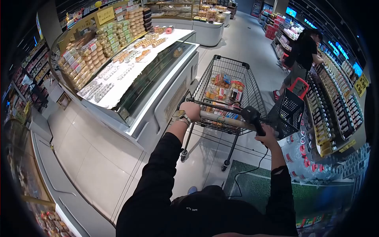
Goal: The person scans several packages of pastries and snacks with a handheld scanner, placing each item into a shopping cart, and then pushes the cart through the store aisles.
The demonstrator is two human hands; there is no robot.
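My left hand [191,111], with a watch at the wrist, is wrapped round the left end of the push handle [223,119] of a shopping cart [258,89]. My right hand [268,136] is closed near the handle's right end. It grips a black handheld device [252,115] with a rounded head and a stick-like grip. A thin black cable [258,166] hangs below that hand. Inside the cart lie several packaged goods [223,93], some in clear wrapping. Their exact kinds are hard to make out.
On the left stands a refrigerated display counter [177,85] with stacked packaged baked goods [114,35]. To the right, a person [302,55] faces bottle shelves [331,98], near a black basket with red handles [291,108]. Shrink-wrapped bottles [302,158] stand on the floor.
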